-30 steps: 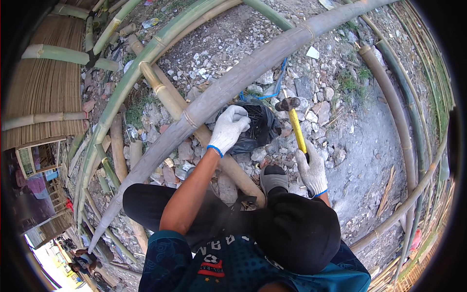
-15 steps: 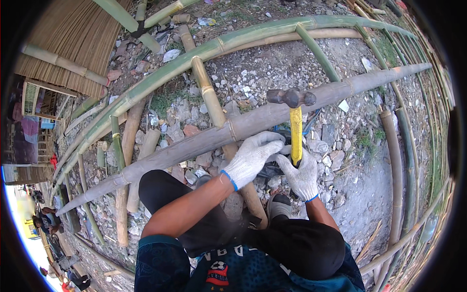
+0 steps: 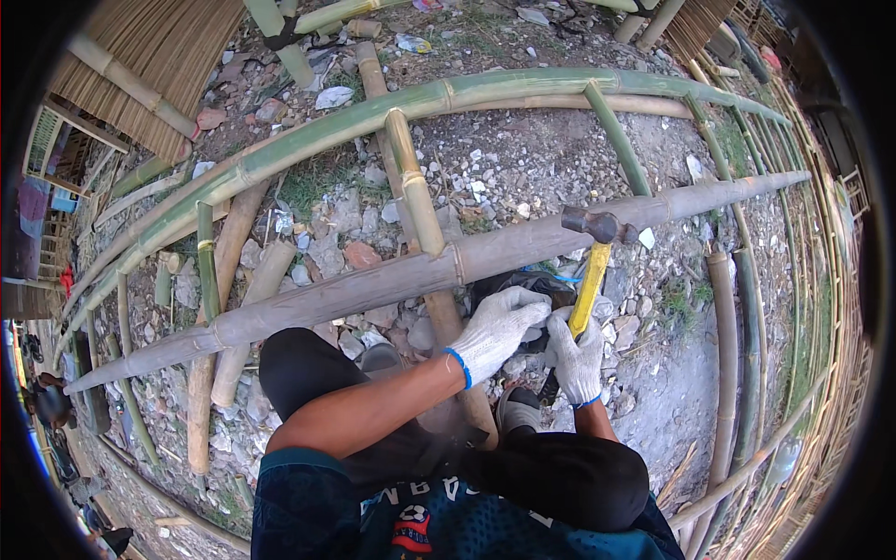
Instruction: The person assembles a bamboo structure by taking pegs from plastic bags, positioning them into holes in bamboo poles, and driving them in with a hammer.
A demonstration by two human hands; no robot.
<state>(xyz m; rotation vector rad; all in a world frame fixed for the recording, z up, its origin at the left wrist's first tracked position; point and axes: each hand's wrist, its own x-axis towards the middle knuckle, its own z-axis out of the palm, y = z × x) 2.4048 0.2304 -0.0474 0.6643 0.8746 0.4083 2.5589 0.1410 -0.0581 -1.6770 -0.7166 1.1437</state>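
Note:
My right hand (image 3: 577,359), in a white knit glove with a blue cuff, is closed round the yellow handle of a hammer (image 3: 590,291). Its dark metal head points up, in front of a long grey bamboo pole (image 3: 364,287). Close beside it on the left, my gloved left hand (image 3: 497,338) has its fingers curled in and pressed together; anything they pinch is too small or hidden to tell. A black plastic bag (image 3: 509,284) lies on the ground just beyond both hands, partly covered by them.
A curved green bamboo pole (image 3: 350,122) runs beyond the grey one, with short bamboo rungs (image 3: 417,201) between them. Rubble and stones (image 3: 327,210) cover the ground. More poles (image 3: 723,373) lie at right, and a slatted panel (image 3: 154,47) stands at far left.
The hammer has tilted to the right, its head moving away from upright. My left hand has drawn slightly apart from my right. The whole view has shifted a little.

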